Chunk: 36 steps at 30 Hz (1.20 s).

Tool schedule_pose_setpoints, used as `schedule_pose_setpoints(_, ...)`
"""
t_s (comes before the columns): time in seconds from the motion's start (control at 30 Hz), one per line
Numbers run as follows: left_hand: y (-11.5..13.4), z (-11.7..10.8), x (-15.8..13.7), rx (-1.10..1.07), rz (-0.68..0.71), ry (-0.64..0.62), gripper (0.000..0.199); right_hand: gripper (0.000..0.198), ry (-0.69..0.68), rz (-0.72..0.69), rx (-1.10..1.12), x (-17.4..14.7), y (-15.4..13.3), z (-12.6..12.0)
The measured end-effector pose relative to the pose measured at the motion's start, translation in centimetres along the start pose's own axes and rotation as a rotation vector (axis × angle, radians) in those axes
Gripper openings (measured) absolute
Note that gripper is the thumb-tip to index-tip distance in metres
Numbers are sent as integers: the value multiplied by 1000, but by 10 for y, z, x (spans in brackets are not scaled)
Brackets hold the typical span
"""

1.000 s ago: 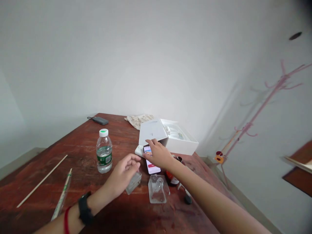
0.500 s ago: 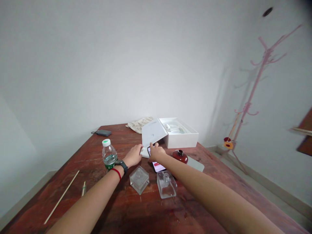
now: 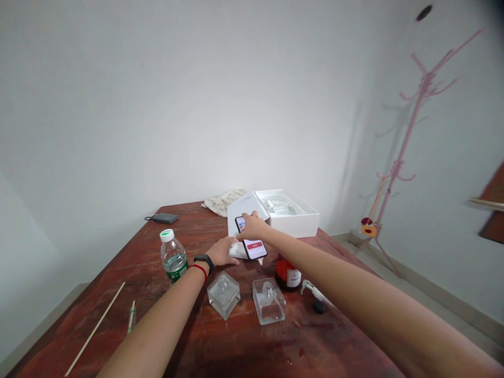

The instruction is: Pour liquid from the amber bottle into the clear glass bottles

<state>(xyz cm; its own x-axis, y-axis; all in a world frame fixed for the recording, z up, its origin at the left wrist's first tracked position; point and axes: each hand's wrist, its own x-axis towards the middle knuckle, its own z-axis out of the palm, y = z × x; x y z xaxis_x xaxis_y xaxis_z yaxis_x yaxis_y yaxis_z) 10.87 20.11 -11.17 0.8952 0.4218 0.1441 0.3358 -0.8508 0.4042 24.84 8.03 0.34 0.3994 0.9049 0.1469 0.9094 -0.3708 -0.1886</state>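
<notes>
In my right hand (image 3: 253, 227) is a phone (image 3: 255, 250), tilted up with its lit screen toward me. The fingers grip its upper right edge. My left hand (image 3: 221, 252) lies low over the table, with thumb and fingers around a soft white packet (image 3: 237, 251) just left of the phone. A black watch and a red cord are on that wrist. Closer to me stand a square clear glass jar (image 3: 223, 295) and a flat clear glass piece with a knob (image 3: 269, 302). My right forearm partly hides a red bottle (image 3: 290, 276) with a white label.
A white box (image 3: 297, 227) with its lid open stands behind my hands, beside a crumpled cloth (image 3: 222, 202). At left are a water bottle (image 3: 173, 260), a long thin stick (image 3: 94, 331) and a grey pouch (image 3: 163, 218). Near my right forearm lie a white nozzle (image 3: 313, 290) and black cap (image 3: 319, 306).
The phone has gone from lying low to being raised and tilted in my right hand. My right forearm has lifted, uncovering the labelled bottle, nozzle and cap. The left hand shifted slightly.
</notes>
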Motion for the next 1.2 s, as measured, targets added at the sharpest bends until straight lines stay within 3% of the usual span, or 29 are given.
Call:
schedule_pose_setpoints(0.17, 2, 0, 7, 57, -2, -13, 37, 40, 137, -23, 28, 6, 4, -24)
schedule_pose_setpoints(0.37, 13, -5, -2, 48, 19, -65, 33, 45, 209, -36, 54, 6, 9, -24)
schedule_pose_setpoints(0.57, 12, -9, -14, -58, -58, -33, 32, 86, 231, -50, 100, 13, 14, -16)
schedule_pose_setpoints(0.77, 7, -2, -23, -280, -264, 46, 31, 83, 262, -64, 109, 21, 15, -13)
schedule_pose_setpoints(0.97, 11, 10, -24, -479, -423, 113, 31, 41, 262, -138, 76, 28, 18, -3)
schedule_pose_setpoints(1.13, 10, 19, -23, -576, -536, 155, 35, 40, 155, -286, 49, 32, 22, 12)
schedule_pose_setpoints(1.2, 8, 22, -22, -599, -567, 163, 35, 52, 78, -361, 32, 33, 22, 19)
